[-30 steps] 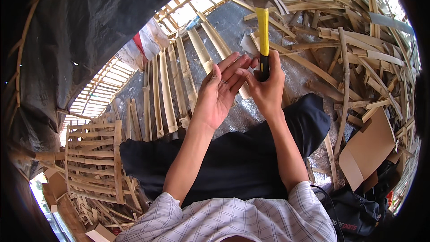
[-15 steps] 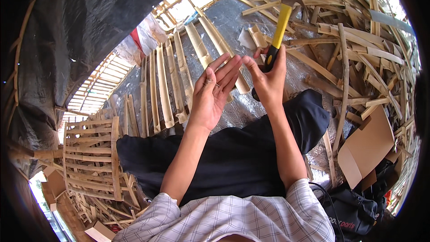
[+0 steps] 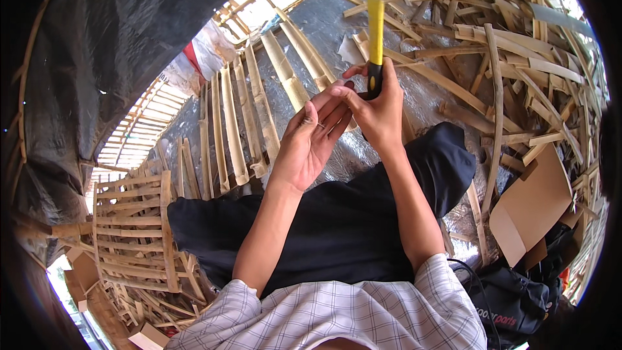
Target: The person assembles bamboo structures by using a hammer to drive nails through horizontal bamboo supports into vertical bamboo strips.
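My right hand (image 3: 379,111) is closed round the black grip of a claw hammer (image 3: 375,32). Its yellow handle points up and away, with the dark metal head at the far end. Palm up, my left hand (image 3: 304,149) stretches its fingers toward the right hand. The right thumb and fingertips meet the left fingertips. A thin, light sliver shows by the left thumb and fingers, too small to name. Beyond the hands, several split bamboo strips (image 3: 282,68) lie side by side on a dark shiny sheet (image 3: 327,26).
A big heap of bamboo slats (image 3: 518,84) fills the right side. An open cardboard box (image 3: 528,207) and a black bag (image 3: 508,304) are at the lower right. To the left stands a slatted bamboo frame (image 3: 133,230); dark plastic sheeting (image 3: 136,39) hangs above it.
The hammer has swung left and stands more upright, still in my right hand. The right hand has shifted slightly left, and its thumb now overlaps the left fingertips.
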The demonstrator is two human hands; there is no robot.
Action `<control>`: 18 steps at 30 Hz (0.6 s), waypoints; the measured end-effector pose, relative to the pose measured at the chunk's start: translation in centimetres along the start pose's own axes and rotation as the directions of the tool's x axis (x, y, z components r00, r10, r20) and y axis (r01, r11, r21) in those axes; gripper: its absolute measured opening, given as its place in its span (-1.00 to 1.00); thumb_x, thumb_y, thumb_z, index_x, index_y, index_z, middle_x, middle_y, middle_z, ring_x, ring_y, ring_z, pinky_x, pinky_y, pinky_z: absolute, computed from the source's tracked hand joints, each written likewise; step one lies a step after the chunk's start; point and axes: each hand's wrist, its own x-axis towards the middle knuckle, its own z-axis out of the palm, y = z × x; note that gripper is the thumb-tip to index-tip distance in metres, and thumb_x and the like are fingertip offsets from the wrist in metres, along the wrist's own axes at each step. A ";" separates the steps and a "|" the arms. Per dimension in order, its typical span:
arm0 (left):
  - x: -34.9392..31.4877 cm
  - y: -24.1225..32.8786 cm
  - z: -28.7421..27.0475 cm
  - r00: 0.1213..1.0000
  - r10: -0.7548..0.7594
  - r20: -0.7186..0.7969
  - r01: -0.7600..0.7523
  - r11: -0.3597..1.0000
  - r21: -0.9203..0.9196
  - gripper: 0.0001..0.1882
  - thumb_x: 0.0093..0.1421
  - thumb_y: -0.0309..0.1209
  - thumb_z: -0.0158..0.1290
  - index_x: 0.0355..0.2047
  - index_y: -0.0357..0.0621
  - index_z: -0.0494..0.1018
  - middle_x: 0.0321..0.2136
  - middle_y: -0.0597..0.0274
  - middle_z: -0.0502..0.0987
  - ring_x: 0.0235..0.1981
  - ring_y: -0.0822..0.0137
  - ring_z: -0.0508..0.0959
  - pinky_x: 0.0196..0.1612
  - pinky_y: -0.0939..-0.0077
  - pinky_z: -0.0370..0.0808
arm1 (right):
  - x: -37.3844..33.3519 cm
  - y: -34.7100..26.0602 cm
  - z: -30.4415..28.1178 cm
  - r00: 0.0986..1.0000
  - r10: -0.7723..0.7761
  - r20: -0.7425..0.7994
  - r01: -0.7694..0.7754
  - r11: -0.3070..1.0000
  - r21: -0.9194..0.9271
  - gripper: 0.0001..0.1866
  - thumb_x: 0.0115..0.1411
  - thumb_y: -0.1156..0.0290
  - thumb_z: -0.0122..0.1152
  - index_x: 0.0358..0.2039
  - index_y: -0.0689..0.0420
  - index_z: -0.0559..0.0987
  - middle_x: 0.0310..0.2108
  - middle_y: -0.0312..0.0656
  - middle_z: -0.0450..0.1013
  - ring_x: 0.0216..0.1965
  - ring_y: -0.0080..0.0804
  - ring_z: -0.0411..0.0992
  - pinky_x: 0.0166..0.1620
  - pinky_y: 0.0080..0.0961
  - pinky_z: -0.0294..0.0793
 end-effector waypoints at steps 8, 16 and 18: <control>0.1 0.0 -0.6 0.995 0.014 0.102 0.000 0.991 -0.134 -0.32 0.53 -0.08 -0.22 0.35 -0.50 0.20 0.43 -0.13 0.19 0.47 0.11 0.19 0.53 0.23 0.17 | -0.1 0.2 -0.1 0.998 0.055 -0.039 -0.047 0.983 0.179 -0.59 0.11 0.53 0.53 -0.30 0.20 0.35 -0.42 -0.04 0.62 -0.37 -0.39 0.56 -0.24 -0.46 0.51; 0.1 0.2 -0.1 0.998 0.044 0.045 -0.045 0.999 0.024 -0.33 0.53 -0.07 -0.22 0.34 -0.50 0.22 0.42 -0.13 0.21 0.46 0.10 0.22 0.53 0.26 0.18 | 0.1 1.6 0.3 0.997 -0.075 0.025 0.067 0.968 0.242 -0.55 0.19 0.59 0.47 -0.20 0.12 0.27 -0.29 -0.09 0.62 -0.40 -0.64 0.51 -0.43 -0.72 0.38; -0.1 0.2 -0.3 0.998 0.049 0.040 -0.052 0.996 0.077 -0.33 0.53 -0.07 -0.22 0.34 -0.49 0.24 0.42 -0.12 0.22 0.46 0.11 0.22 0.53 0.26 0.18 | -0.1 1.4 0.0 0.990 0.107 0.089 -0.123 0.974 0.190 -0.50 0.09 0.54 0.55 -0.25 0.16 0.28 -0.35 -0.08 0.62 -0.31 -0.49 0.56 -0.20 -0.56 0.49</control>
